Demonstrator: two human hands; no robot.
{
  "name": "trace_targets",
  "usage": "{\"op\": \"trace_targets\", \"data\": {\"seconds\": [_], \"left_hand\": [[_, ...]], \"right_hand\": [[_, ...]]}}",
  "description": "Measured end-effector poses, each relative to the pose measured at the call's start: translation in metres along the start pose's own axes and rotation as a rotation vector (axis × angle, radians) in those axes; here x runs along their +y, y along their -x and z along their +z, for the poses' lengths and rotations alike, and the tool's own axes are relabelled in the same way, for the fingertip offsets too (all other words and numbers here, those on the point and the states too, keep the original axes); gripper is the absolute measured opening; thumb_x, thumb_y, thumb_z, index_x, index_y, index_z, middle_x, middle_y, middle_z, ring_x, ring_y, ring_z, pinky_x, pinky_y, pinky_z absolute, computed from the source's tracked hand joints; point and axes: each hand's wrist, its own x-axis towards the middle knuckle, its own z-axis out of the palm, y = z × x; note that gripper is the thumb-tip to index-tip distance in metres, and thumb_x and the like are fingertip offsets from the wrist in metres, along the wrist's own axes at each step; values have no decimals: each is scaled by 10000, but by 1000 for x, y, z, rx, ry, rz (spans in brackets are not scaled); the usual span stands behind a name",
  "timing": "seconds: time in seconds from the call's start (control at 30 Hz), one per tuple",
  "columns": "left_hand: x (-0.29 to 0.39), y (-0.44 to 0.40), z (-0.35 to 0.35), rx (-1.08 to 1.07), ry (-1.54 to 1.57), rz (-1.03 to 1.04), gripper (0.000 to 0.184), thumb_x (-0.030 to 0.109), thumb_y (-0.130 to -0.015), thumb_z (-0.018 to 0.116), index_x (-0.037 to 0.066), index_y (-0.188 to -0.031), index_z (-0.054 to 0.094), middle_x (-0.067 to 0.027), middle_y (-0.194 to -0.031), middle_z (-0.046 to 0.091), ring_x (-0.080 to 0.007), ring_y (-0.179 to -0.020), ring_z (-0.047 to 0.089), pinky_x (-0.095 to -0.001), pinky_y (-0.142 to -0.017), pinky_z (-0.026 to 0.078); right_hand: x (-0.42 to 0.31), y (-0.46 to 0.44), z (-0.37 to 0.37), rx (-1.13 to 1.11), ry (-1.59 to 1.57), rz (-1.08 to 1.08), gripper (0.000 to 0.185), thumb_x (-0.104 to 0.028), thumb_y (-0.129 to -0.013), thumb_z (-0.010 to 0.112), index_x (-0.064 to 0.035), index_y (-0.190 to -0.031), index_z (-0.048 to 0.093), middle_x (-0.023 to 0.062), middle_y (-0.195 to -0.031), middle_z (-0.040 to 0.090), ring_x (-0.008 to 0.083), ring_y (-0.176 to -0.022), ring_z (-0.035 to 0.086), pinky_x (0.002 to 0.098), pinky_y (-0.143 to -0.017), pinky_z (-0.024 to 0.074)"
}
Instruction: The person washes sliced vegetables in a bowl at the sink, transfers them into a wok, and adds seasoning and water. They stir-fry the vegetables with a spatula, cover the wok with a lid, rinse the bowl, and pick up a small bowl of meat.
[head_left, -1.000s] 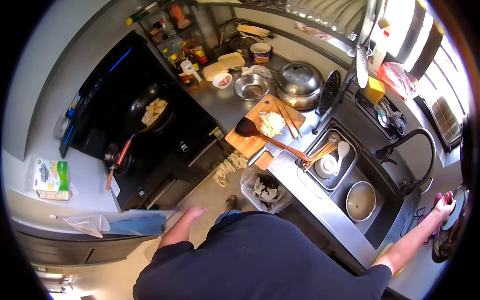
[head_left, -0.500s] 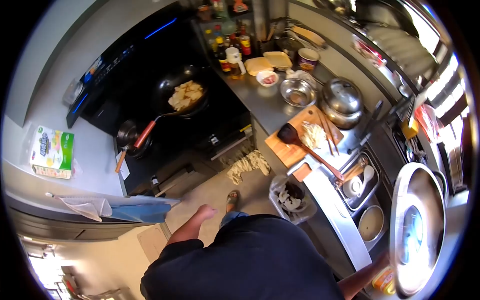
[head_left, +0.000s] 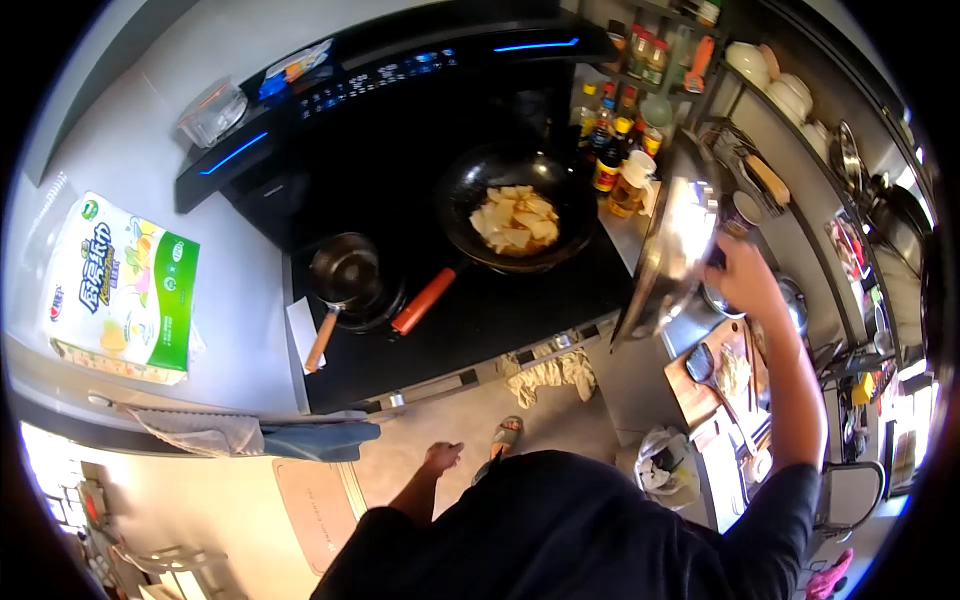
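Note:
My right hand (head_left: 742,272) grips a large round metal lid (head_left: 672,245) from behind; the lid is tilted almost on edge at the stove's right side. Left of it, a black wok (head_left: 562,177) with a red-brown handle sits on the stove and holds pale, browned slices (head_left: 515,220). The lid and wok are apart. My left hand (head_left: 443,457) hangs over the floor below the stove, fingers curled, with nothing visible in it. A small pan (head_left: 345,268) with a wooden handle rests on the stove's left part.
Sauce bottles (head_left: 609,160) stand behind the lid. On the right counter lies a cutting board (head_left: 690,393) with a spatula and pale shreds. A bin (head_left: 667,470) is below it. A packet of paper towels (head_left: 125,285) lies at left. Cloths (head_left: 315,440) hang below it.
The lid in my right hand has moved from beside the sink, across the counter, to the stove's right side. The view has turned toward the stove. My left hand still hangs low.

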Motion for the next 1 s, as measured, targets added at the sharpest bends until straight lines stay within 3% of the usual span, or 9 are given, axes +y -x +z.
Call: {"op": "trace_targets", "data": {"seconds": [0.17,0.2,0.23,0.3,0.63,0.7,0.83,0.93,1.0], "left_hand": [[-45,22,-1,-110,105,-308,488,488,-1002,499,52,-909,697,-36,-831,722,-146,-654,645,-330,-586,517],[-70,14,3,-218,83,-288,501,483,-1016,465,46,-933,694,-41,-854,727,-148,-655,643,-334,-580,515],[-69,40,-2,-165,-286,137,514,488,-1012,459,40,-911,691,-56,-856,726,-155,-642,635,-332,-565,503],[-63,53,-2,-162,-141,-7,478,473,-989,507,42,-880,682,-65,-818,714,-159,-620,626,-328,-544,491],[-19,80,-10,44,485,-343,296,306,-896,615,43,-767,656,-62,-679,658,-162,-552,608,-308,-519,485],[-47,73,-3,41,371,-119,305,311,-887,624,34,-765,663,-72,-684,658,-163,-559,610,-308,-519,484],[-46,78,-4,55,503,-262,299,305,-889,624,20,-820,685,-84,-702,665,-166,-562,609,-309,-516,482],[-48,87,-7,70,564,-350,302,302,-891,623,11,-847,691,-91,-709,666,-170,-561,609,-307,-512,482],[-55,86,-8,85,517,-262,302,298,-894,620,8,-849,689,-95,-708,665,-172,-558,608,-305,-509,481]], "right_hand": [[-47,-131,31,-77,417,-339,351,-113,-732,664,83,-1023,633,295,-963,669,433,-981,644,496,-865,506],[-49,-163,45,-135,505,-384,340,-110,-723,655,74,-1010,652,287,-975,675,419,-976,654,485,-847,518],[-54,-191,54,-192,592,-426,332,-107,-714,646,65,-997,672,279,-987,680,406,-971,663,474,-828,531],[-104,-227,61,-389,769,-386,273,-89,-710,635,28,-941,721,256,-998,690,406,-951,672,456,-768,555],[-166,-322,209,-264,825,-263,217,-101,-744,753,-129,-954,799,68,-1039,758,270,-955,727,458,-668,606],[-161,-334,236,-288,819,-235,251,-85,-707,785,-128,-954,799,55,-1045,758,267,-929,731,476,-610,607],[-166,-328,233,-412,835,-177,280,-137,-844,687,-75,-1108,753,117,-1215,696,286,-1138,661,380,-833,572],[-147,-346,256,-260,785,-205,299,-96,-665,840,-94,-961,796,40,-967,768,283,-846,738,504,-560,598],[-138,-355,262,-258,777,-209,301,-109,-668,842,-93,-965,795,40,-969,767,288,-844,737,511,-564,596]]}}
